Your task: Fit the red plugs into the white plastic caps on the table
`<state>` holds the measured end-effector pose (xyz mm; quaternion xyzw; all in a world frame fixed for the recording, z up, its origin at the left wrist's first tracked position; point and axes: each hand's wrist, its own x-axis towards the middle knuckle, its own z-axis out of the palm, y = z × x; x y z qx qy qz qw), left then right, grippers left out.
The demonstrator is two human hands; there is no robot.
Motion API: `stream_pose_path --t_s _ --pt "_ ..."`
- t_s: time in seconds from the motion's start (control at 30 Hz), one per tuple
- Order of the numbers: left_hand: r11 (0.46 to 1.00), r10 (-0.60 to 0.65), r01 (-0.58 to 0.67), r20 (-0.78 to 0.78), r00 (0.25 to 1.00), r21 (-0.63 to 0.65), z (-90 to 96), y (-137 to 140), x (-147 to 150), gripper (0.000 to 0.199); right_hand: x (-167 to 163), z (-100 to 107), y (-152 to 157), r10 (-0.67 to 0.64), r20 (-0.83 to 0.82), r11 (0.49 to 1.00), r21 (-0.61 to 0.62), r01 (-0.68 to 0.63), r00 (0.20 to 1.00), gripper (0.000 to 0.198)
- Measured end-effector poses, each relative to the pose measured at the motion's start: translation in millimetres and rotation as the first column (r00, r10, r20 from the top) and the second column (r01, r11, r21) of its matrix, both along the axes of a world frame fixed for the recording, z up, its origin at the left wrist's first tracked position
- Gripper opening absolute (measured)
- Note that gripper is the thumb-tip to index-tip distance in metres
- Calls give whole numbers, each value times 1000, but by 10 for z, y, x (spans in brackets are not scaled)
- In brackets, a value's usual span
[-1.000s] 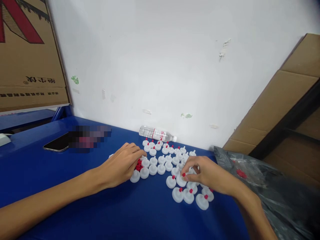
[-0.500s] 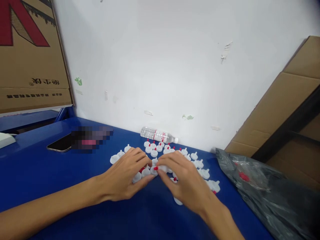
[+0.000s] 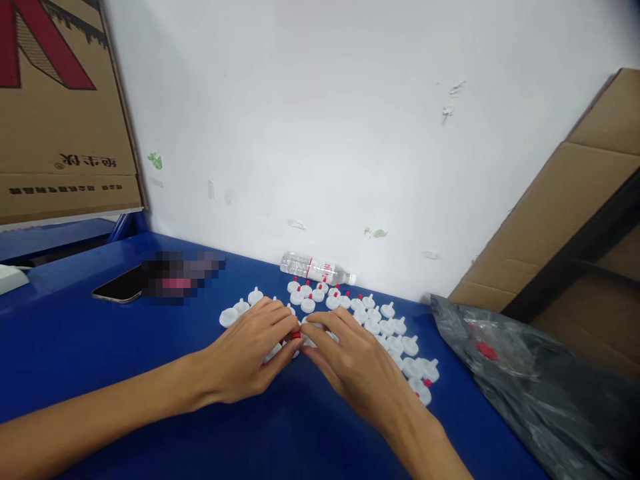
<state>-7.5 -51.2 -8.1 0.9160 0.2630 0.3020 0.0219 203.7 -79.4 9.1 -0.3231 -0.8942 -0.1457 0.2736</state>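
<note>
My left hand (image 3: 260, 350) is closed, with a small red cap (image 3: 296, 335) pinched between its thumb and fingers. Against it, my right hand (image 3: 347, 353) has its thumb and fingertips drawn together at the same spot; what they grip is hidden. Around and beneath both hands lie several white spouted caps (image 3: 373, 327), some with their small spouts pointing up. Toward the wall, a group of these white caps (image 3: 307, 305) carries red tips. My hands cover part of the pile.
A clear plastic bottle (image 3: 317, 269) lies against the wall behind the caps. A phone (image 3: 120, 285) rests on the blue table (image 3: 150, 427) at left. On the right are a dark plastic bag (image 3: 530, 393) and a cardboard box (image 3: 555, 200); another box (image 3: 70, 127) stands far left.
My right hand has shifted left, so its fingertips now meet my left hand's. The red cap now shows in my left fingers. More white caps show to the right of my right hand.
</note>
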Motion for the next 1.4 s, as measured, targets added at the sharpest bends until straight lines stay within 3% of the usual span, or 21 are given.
stream_pose_path --t_s 0.13,0.23,0.3,0.4,0.47,0.63,0.87,0.93,1.07,1.13,1.4 --pt "999 -4 5 -8 1000 39 -41 13 6 21 15 31 -5 26 15 1000 -3 -26 1000 14" --pt "1000 -31 31 28 999 -4 -29 -10 11 24 43 78 -6 37 -16 998 -58 -38 999 15" --pt "997 -41 46 76 996 -57 2 -36 6 26 98 107 12 24 -13 1000 -5 -24 1000 18" --pt "988 -22 46 160 987 -150 63 -61 -20 32 286 152 77 -69 -7 991 118 70 998 26" --pt "986 -3 31 167 986 -164 98 -52 -42 35 463 188 130 -158 -80 980 110 166 984 20" --pt "999 37 -37 7 999 15 107 50 -73 26 759 276 188 -343 -168 937 -129 325 924 18" --pt "982 185 -187 -66 981 -20 66 135 -81 19 797 336 157 -337 -91 857 -442 266 937 19" --pt "977 209 -212 -95 973 -28 66 142 -84 22 823 337 151 -345 -30 800 -531 278 938 21" --pt "969 232 -242 -168 958 -44 56 159 -90 31 868 315 138 -283 73 634 -734 244 956 22" --pt "969 229 -242 -181 956 -53 46 167 -93 34 878 296 140 -252 71 603 -769 215 965 21" --pt "974 209 -220 -149 966 -62 40 159 -94 31 892 224 177 -242 69 582 -788 202 968 17"
